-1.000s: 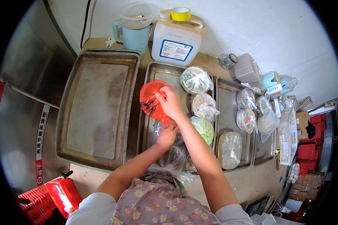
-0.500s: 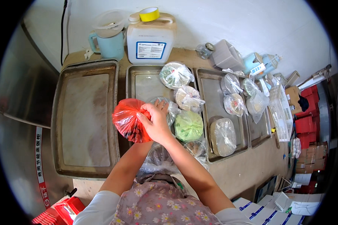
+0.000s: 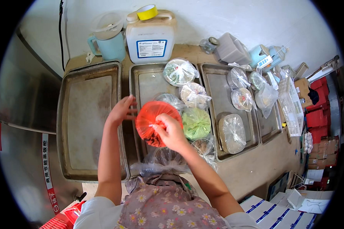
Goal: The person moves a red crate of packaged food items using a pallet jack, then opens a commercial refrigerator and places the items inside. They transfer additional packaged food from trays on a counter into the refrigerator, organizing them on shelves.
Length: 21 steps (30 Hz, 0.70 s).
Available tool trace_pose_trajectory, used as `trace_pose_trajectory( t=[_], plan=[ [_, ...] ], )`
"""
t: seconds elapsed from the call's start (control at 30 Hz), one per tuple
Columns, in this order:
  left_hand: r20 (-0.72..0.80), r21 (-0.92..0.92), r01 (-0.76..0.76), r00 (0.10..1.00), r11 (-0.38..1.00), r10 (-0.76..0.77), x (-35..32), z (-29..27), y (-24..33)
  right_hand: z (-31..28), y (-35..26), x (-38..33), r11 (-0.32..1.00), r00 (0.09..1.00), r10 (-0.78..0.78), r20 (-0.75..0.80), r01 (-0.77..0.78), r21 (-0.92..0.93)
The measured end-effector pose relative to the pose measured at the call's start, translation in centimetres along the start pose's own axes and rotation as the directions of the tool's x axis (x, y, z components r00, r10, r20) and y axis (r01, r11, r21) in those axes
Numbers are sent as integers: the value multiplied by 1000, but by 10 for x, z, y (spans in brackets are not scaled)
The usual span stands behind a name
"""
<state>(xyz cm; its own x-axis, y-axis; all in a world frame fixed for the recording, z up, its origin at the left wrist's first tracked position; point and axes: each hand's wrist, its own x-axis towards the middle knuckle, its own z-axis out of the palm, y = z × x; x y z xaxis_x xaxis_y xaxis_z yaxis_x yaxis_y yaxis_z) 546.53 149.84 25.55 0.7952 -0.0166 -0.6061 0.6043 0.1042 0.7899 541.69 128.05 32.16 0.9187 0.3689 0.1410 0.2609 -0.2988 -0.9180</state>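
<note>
The right hand (image 3: 171, 131) pinches the gathered top of a red translucent plastic bag (image 3: 153, 120) with dark contents, fingers closed on the film, while the left hand (image 3: 121, 110) lies open with fingers spread, its tips touching the bag's left edge as if steadying it. The bag sits over the middle of three shallow metal trays (image 3: 143, 82), near that tray's left rim, just beside a green-filled clear bag (image 3: 196, 123) and in front of further knotted clear bags of food (image 3: 195, 94). By my reading, the step in hand is setting this bag down among the others, or squaring it up once placed; the next move seems to call for a flat, settled seat on the tray floor, with the twisted neck kept closed so nothing spills, before either hand lets go. A loose clear bag (image 3: 160, 162) lies at the near tabletop edge close to the person's body. The large left tray (image 3: 88, 114) lies beyond the left hand, and a white plastic jug (image 3: 151, 36) and a pale blue pitcher (image 3: 107, 40) stand at the wall.
</note>
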Motion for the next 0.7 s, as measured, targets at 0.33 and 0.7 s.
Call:
trace_pose_trajectory(
  t=[0.33, 0.7],
  plan=[
    [-112, 774, -310, 791, 552, 602, -34, 43, -77, 75, 54, -36, 997, 992, -50, -117, 42, -72],
    [-120, 923, -239, 565, 302, 816, -12, 72, -99, 69, 97, -56, 951, 982, -152, -114, 114, -289]
  ],
)
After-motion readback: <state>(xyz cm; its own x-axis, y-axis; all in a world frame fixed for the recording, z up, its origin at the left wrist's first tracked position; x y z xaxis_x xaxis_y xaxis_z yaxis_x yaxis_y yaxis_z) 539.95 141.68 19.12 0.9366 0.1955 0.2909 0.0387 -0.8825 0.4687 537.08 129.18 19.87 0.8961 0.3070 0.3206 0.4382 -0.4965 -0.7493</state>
